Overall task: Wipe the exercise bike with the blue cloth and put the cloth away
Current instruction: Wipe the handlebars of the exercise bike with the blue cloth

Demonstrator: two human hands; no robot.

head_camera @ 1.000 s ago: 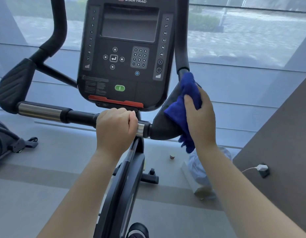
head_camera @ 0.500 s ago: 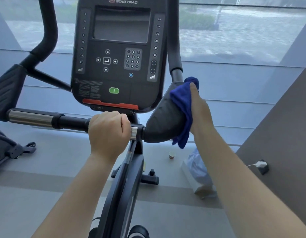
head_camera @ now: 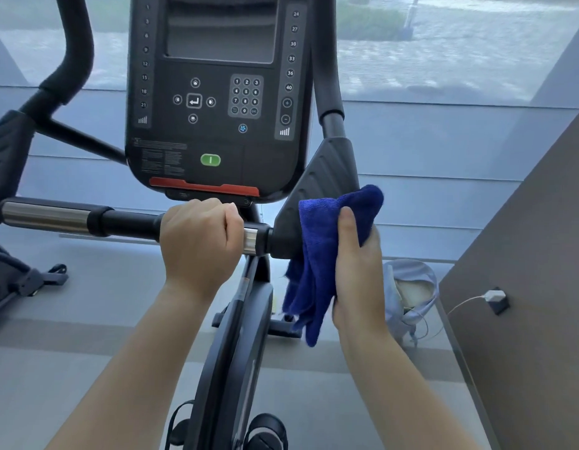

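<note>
The black exercise bike point(head_camera: 216, 125) fills the middle of the head view, its console facing me. My left hand point(head_camera: 200, 241) is closed around the horizontal handlebar point(head_camera: 125, 222), just left of a chrome ring. My right hand point(head_camera: 356, 267) holds the blue cloth point(head_camera: 317, 254) pressed against the lower part of the right black elbow pad point(head_camera: 323, 177). The cloth's loose end hangs down below the pad, in front of the frame.
A pale bag point(head_camera: 408, 287) lies on the floor to the right of the bike. A grey wall point(head_camera: 525, 287) with a plugged-in white charger point(head_camera: 491, 295) rises at the right. Another machine's base point(head_camera: 18, 280) sits at the far left. A window runs behind.
My right hand has slid the cloth down the right elbow pad, from its top toward its lower end. My left hand has kept its grip on the handlebar.
</note>
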